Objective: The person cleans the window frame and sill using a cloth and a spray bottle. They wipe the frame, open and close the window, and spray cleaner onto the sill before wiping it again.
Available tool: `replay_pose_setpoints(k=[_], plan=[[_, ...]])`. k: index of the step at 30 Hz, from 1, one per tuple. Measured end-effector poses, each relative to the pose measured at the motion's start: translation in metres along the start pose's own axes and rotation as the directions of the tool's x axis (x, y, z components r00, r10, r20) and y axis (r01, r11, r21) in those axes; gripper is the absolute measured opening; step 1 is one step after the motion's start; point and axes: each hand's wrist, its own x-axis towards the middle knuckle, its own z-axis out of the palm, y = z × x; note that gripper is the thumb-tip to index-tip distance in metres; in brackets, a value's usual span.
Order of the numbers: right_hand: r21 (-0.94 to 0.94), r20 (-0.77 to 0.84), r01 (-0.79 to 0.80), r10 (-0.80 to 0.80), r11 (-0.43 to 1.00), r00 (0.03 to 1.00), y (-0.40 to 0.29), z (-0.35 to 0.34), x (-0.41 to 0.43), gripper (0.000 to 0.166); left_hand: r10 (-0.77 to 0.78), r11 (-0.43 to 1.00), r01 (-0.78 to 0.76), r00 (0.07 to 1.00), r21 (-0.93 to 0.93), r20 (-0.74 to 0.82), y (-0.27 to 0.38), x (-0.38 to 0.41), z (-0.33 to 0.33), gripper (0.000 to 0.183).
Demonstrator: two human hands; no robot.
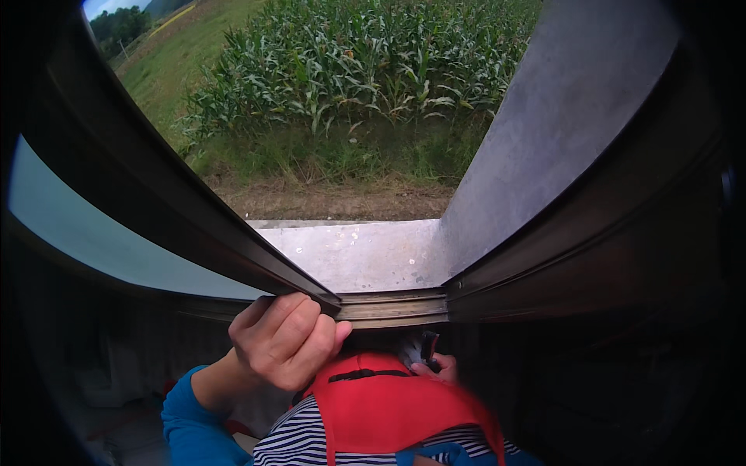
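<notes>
My left hand (285, 338), in a blue sleeve, is curled at the lower corner of the dark sliding window sash (233, 239), its fingers against the sash's edge. Whether it grips the sash cannot be told. Beside it runs the metal window track (390, 309). Low in front of the red apron (402, 408), my right hand (440, 368) is partly hidden behind the apron. It holds a small black object (429, 346), with some whitish, crumpled material (411, 352) next to it.
A pale stone-like sill (373, 250) and side wall (571, 116) frame the open part of the window. The dark window frame (542, 221) rises on the right. Outside are bare soil, grass and corn plants (373, 70). Below the window, the room is dark.
</notes>
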Motion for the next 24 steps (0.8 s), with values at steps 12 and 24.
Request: replay_pose_setpoints(k=[12,24], plan=[[0.001,-0.021,0.018,-0.018,1.000,1.000,-0.002,-0.008,-0.001,0.012,-0.469,0.819,0.388,0.877,-0.422,-0.103,0.032,-0.009,0.022,0.031],[-0.076,0.001,0.014,-0.014,0.997,1.000,-0.015,-0.003,-0.001,0.010,-0.366,0.806,0.300,0.930,-0.510,-0.031,0.054,0.014,0.039,0.042]])
